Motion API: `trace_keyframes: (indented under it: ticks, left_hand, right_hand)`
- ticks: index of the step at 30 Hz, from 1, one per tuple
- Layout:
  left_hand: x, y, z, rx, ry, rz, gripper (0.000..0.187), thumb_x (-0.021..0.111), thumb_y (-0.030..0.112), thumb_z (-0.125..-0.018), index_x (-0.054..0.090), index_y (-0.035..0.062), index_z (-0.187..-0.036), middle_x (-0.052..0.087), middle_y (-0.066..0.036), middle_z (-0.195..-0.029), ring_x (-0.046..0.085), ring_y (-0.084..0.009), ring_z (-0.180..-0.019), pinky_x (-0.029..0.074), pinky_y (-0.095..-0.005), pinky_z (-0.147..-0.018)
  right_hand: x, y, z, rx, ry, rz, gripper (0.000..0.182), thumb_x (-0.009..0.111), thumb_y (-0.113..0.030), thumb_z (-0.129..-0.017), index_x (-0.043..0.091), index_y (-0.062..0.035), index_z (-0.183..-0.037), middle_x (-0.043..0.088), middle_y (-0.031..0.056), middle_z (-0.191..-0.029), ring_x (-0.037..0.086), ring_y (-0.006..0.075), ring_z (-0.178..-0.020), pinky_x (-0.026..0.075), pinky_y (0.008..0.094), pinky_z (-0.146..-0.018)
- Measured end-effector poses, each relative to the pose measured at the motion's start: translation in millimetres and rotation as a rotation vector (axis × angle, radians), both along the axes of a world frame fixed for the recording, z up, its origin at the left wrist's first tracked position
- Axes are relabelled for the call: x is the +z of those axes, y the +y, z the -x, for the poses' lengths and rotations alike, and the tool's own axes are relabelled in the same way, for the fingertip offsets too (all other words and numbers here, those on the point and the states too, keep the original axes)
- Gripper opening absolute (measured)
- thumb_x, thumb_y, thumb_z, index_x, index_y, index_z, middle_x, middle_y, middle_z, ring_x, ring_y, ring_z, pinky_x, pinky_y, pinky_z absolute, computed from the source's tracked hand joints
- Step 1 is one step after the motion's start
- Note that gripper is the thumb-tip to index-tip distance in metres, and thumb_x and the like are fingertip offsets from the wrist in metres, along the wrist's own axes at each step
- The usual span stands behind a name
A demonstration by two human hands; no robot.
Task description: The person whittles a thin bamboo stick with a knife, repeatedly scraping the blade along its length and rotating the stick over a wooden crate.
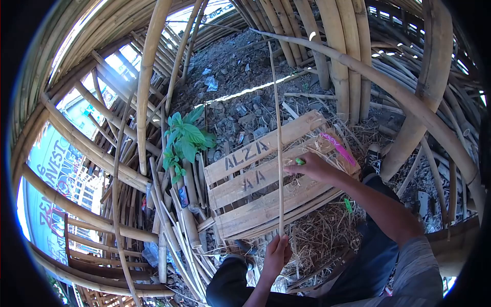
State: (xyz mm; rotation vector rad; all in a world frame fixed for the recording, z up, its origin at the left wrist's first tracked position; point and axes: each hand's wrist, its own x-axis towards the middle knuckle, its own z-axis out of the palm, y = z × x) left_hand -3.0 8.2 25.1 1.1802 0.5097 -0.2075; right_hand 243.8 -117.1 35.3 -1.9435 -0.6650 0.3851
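A long thin bamboo strip (pixel 277 123) stands nearly upright over a wooden pallet (pixel 255 197). My left hand (pixel 276 254) grips the strip at its lower end. My right hand (pixel 312 168) is closed on a small green-handled tool (pixel 299 161) and presses against the strip about halfway up. Both hands are above my knees, which are clad in dark trousers.
Thick bamboo poles (pixel 148 77) arch all around and lean at the left and right. Split bamboo slats (pixel 176 230) lie piled left of the pallet beside a green leafy plant (pixel 184 140). Dry straw (pixel 317 235) covers the ground; a pink strip (pixel 338 148) rests on the pallet's far corner.
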Motion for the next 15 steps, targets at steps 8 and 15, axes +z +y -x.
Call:
trace_keyframes:
  ticks: [8,15]
  left_hand:
    - [-3.8,7.8,1.1,0.003,0.004,0.01,0.025,0.042,0.021,-0.095,0.036,0.0119,-0.073,0.025,0.006,-0.052,0.02,-0.0029,-0.038,0.013,-0.0221,-0.034]
    - [-7.8,5.4,0.7,-0.021,-0.001,-0.08,0.023,0.043,0.018,-0.094,0.036,0.0117,-0.074,0.026,0.006,-0.052,0.02,-0.0029,-0.037,0.014,-0.0219,-0.034]
  right_hand:
    - [-14.1,-4.9,-2.5,-0.034,-0.03,-0.165,0.032,0.064,-0.034,-0.076,0.066,-0.0026,-0.078,0.059,0.0083,-0.06,0.052,0.0148,-0.055,0.04,0.0333,-0.053]
    - [3.7,-2.6,12.9,-0.008,-0.13,0.046,0.034,0.069,-0.035,-0.071,0.066,-0.0035,-0.083,0.061,0.0116,-0.064,0.058,0.0209,-0.058,0.043,0.0348,-0.056]
